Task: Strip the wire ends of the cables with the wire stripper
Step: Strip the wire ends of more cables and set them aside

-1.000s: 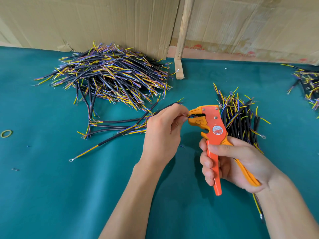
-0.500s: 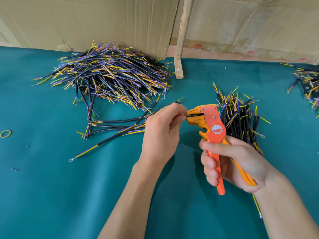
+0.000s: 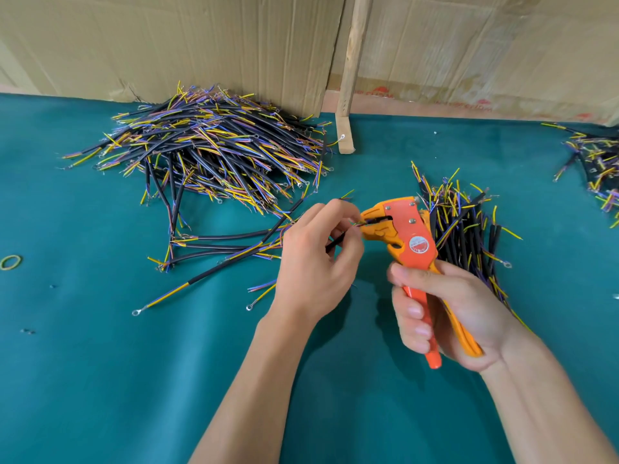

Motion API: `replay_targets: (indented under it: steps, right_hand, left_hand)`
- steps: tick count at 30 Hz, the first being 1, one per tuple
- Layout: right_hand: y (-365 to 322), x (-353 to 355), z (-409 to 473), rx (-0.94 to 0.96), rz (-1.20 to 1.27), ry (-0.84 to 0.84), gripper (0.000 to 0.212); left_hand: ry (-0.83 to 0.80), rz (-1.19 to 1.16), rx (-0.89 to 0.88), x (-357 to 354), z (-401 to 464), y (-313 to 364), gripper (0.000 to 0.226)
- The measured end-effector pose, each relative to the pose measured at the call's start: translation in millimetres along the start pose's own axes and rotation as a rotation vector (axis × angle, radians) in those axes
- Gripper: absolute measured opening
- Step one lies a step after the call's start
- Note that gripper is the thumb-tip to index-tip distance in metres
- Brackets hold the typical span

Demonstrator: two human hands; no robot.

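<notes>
Head view: looking down on both hands over a teal mat (image 3: pixel 100 380).
Wire stripper (image 3: pixel 407 236): orange and yellow, held upright above the mat, its head pointing left; the handles are squeezed close together.
Label: a round red-and-white sticker (image 3: pixel 419 244) on the stripper body, its print too small to read.
Right hand (image 3: pixel 445 313): wrapped tight round the stripper's handles.
Cable (image 3: pixel 338 241): black sheath, its coloured wire ends sitting at the stripper's mouth.
Left hand (image 3: pixel 315 262): fingertips pinched on the cable, just beside the stripper's head.
Near pile (image 3: pixel 465 229): cables bunched behind the stripper.
Large pile (image 3: pixel 207 149): heaped at far left against the cardboard (image 3: pixel 167 45).
Loose cables (image 3: pixel 214 246): a few between the large pile and the left hand.
Far-right pile (image 3: pixel 596 165): partly out of view.
Writing: faint red print (image 3: pixel 469 105) on the cardboard at the back, unreadable.
Rubber band (image 3: pixel 11 261): at the left edge.
</notes>
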State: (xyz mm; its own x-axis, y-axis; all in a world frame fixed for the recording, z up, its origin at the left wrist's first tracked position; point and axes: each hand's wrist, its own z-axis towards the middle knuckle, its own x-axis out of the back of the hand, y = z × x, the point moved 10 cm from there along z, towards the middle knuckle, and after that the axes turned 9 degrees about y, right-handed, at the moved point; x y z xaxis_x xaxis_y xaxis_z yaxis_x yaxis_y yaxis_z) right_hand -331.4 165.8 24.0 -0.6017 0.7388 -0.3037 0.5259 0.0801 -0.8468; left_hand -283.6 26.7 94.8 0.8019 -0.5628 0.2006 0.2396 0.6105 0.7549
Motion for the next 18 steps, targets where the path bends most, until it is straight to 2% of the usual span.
replay_targets:
  steps: [4, 9, 18]
  right_hand:
    - [0, -2, -2, -0.017, -0.004, -0.043, 0.017]
    - [-1, -4, -3, -0.014, -0.016, -0.063, 0.013]
    - [0, -2, -2, -0.017, -0.019, -0.057, 0.030]
  left_hand:
    - [0.023, -0.017, 0.053, 1, 1, -5, 0.009]
    - [0.070, -0.097, 0.213, 2, -3, -24, 0.010]
    - [0.101, -0.062, 0.223, 2, -6, -25, 0.010]
